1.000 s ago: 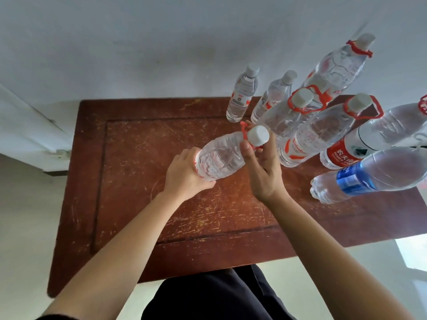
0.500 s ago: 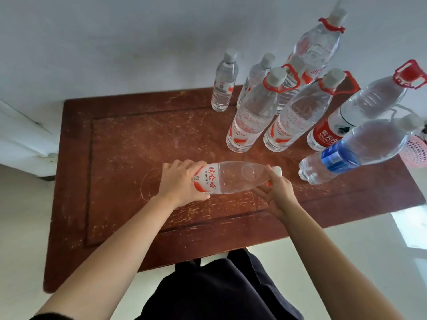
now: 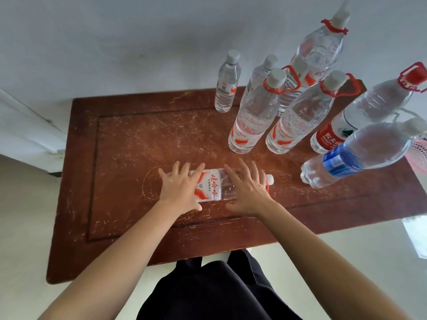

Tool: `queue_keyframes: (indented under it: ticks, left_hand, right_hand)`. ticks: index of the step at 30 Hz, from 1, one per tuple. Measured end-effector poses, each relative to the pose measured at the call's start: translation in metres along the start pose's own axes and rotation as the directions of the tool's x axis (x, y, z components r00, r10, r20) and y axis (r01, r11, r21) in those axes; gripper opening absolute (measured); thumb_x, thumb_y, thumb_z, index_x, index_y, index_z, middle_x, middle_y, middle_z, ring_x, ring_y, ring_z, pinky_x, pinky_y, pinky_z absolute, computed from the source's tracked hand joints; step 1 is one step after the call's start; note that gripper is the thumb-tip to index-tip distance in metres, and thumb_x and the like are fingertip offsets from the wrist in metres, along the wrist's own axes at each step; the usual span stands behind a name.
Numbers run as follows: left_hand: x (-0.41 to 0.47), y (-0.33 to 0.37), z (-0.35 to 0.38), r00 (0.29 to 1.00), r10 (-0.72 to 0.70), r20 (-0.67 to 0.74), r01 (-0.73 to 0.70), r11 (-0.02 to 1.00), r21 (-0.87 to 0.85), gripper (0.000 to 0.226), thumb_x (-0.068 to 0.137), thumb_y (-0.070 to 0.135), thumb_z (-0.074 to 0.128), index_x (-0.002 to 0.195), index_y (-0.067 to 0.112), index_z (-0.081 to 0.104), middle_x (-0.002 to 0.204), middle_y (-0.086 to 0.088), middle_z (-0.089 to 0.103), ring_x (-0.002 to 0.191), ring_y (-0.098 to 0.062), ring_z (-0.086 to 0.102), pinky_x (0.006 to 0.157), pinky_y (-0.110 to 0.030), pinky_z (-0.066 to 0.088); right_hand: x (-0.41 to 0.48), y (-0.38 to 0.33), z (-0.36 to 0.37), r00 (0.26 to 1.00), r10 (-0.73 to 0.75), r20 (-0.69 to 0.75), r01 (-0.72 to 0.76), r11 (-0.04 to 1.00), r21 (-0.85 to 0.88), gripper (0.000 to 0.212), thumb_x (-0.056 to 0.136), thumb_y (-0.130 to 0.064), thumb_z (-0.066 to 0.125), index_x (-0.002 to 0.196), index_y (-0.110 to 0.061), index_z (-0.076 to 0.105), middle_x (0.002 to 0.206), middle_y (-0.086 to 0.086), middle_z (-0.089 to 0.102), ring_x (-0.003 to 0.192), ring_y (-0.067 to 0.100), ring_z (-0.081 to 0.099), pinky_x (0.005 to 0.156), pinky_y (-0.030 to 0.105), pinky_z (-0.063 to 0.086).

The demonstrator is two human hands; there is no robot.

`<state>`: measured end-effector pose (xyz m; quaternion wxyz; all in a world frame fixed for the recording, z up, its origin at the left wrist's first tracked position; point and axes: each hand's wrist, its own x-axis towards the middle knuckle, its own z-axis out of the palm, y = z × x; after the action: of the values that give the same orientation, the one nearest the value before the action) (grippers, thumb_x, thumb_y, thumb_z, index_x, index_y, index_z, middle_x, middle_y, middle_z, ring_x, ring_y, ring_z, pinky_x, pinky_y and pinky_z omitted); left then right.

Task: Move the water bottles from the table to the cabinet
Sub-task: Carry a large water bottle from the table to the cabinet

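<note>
Lying on its side now, the bottle (image 3: 215,188) rests mid-way across the table (image 3: 129,146), cap toward the right edge; a second ago it was tilted up in a grip. Now the left hand (image 3: 182,189) and right hand (image 3: 248,191) lie flat on it, fingers straight and spread. At the far right corner, standing bottles (image 3: 251,116) cluster.

Lying bottle (image 3: 215,184): red 娃哈哈, plus small print too fine to read (the label lies sideways).
Left tall bottle (image 3: 251,121): red "Wahaha" script.
Next tall bottle (image 3: 298,122): red "Wahaha" script.
Red-label bottle (image 3: 332,137): white 农夫山 above "NONGFU S", the rest hidden.
Blue-label bottle (image 3: 338,160): print unreadable.
</note>
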<state>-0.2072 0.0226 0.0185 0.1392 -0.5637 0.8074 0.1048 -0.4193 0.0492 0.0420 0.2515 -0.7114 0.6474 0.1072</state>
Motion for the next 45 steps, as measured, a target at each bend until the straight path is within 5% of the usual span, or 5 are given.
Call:
queue_keyframes:
  ticks: [12,20,31,37,45]
  left_hand:
    - [-0.021,-0.002,0.01,0.994,-0.035,-0.101,0.037,0.999,0.014,0.105,0.071,0.062,0.076,0.152,0.028,0.019,0.136,-0.009,0.05,0.125,-0.033,0.049,0.09,-0.048,0.053]
    - [-0.072,0.04,-0.005,0.909,-0.376,-0.179,0.361,0.926,-0.108,0.104,0.061,0.056,0.087,0.145,0.03,0.03,0.129,-0.005,0.057,0.117,-0.029,0.055,0.08,-0.046,0.056]
    - [-0.279,0.044,-0.115,0.329,-0.725,-0.605,0.837,0.521,-0.169,0.086,0.069,0.046,0.083,0.143,0.025,0.043,0.129,-0.013,0.056,0.12,-0.041,0.052,0.075,-0.051,0.053]
    - [-0.449,0.056,-0.122,0.146,-0.619,-0.771,0.963,0.266,-0.032,0.08,0.082,0.053,0.072,0.149,0.022,0.041,0.143,-0.017,0.052,0.131,-0.045,0.048,0.108,-0.074,0.021]
    - [-0.746,0.158,-0.048,-0.232,-0.722,-0.652,0.972,-0.194,-0.131,0.093,0.07,0.048,0.086,0.148,0.02,0.044,0.141,-0.019,0.052,0.132,-0.046,0.046,0.115,-0.072,0.019]
  right_hand:
    - [0.016,0.022,0.028,0.977,-0.128,-0.171,0.111,0.989,-0.101,0.099,0.08,-0.055,0.078,0.15,-0.043,0.01,0.147,0.004,0.043,0.132,0.035,0.047,0.112,0.057,0.036]
    - [0.018,0.027,-0.006,0.883,-0.443,-0.156,0.414,0.891,-0.185,0.083,0.09,-0.041,0.072,0.151,-0.041,0.016,0.143,0.005,0.04,0.131,0.032,0.046,0.11,0.054,0.038]
    - [-0.07,-0.142,-0.112,0.114,-0.847,-0.519,0.825,0.372,-0.426,0.089,0.071,-0.012,0.085,0.144,-0.036,0.041,0.133,0.008,0.054,0.125,0.037,0.051,0.11,0.063,0.036]
    - [-0.186,-0.25,-0.087,-0.119,-0.829,-0.547,0.881,0.166,-0.443,0.095,0.069,-0.015,0.085,0.148,-0.035,0.037,0.137,0.013,0.054,0.128,0.036,0.046,0.111,0.065,0.035]
    - [-0.452,-0.406,0.055,-0.521,-0.751,-0.406,0.835,-0.351,-0.423,0.102,0.065,-0.021,0.092,0.15,-0.034,0.037,0.138,0.011,0.054,0.128,0.033,0.049,0.109,0.064,0.04]
